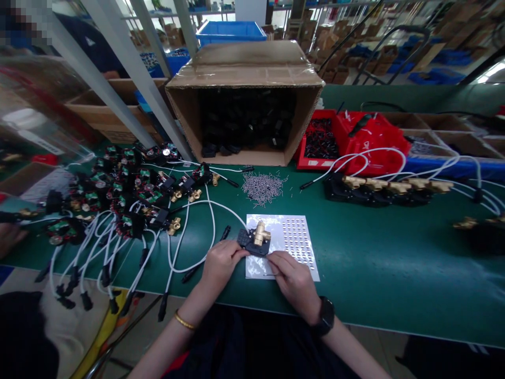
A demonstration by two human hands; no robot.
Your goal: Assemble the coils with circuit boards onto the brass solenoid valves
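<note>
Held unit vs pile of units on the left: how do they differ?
The held unit shows a black face; the left pile shows exposed green boards. The held unit is over the white sheet; the left pile crowds the green table. Both include brass fittings.

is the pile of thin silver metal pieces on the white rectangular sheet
No, the pile lies on the green tabletop, between the white sheet and the open brown cardboard box.

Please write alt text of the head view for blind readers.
A left hand grips a black unit with a brass fitting over a white sheet, the right hand at the unit's edge. On the green table, cabled units lie left and right, a cardboard box behind.
</note>
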